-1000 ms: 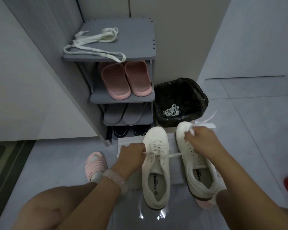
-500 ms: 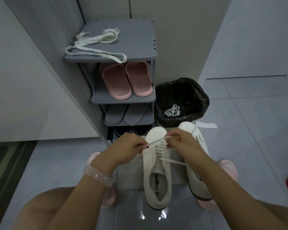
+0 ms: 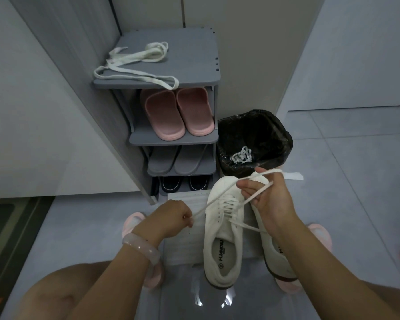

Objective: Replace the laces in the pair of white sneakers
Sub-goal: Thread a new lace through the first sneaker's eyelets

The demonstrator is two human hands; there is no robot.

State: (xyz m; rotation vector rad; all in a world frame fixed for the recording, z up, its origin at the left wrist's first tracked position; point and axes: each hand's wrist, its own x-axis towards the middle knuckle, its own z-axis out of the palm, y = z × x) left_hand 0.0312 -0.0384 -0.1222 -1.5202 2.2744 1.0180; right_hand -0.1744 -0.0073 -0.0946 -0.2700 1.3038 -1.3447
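Two white sneakers stand side by side on a pale mat. The left sneaker [image 3: 223, 229] is laced with a white lace [image 3: 219, 197]. My left hand [image 3: 173, 219] pinches one end of that lace to the left of the shoe. My right hand [image 3: 267, 200] holds the other part of the lace, looped over its fingers above the toe. The right sneaker [image 3: 275, 250] lies mostly hidden under my right forearm. A loose white lace [image 3: 134, 65] lies on top of the grey shoe rack [image 3: 194, 54].
The rack holds pink slippers [image 3: 178, 114], grey slippers [image 3: 178, 160] and dark shoes. A bin with a black bag [image 3: 254, 139] holds an old lace [image 3: 240, 155]. A white strip [image 3: 292, 175] lies on the floor. My feet in pink slippers flank the mat [image 3: 189, 241].
My left hand has drawn its lace end down and to the left. My right hand has shifted right and forward with the lace looped over it, so the lace is stretched between them.
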